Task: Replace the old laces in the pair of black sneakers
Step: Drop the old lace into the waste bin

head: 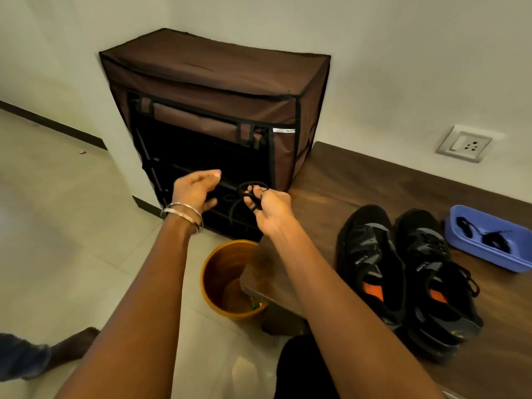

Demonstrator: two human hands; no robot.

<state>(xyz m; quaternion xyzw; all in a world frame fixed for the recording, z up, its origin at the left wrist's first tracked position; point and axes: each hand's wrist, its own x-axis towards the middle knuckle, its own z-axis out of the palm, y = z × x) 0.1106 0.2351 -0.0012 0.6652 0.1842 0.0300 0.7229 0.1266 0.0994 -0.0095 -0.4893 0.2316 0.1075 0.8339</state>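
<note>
wooden bench [359, 182], tiled floor [72, 226], white wall [403, 67]

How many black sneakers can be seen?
2: both stand side by side on the brown wooden bench, left black sneaker and right black sneaker, beside the blue plastic tray.

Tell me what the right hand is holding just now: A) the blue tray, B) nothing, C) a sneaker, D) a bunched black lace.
D: the right hand pinches a looped black lace in the air above the orange bin, clear of the sneakers.
</note>
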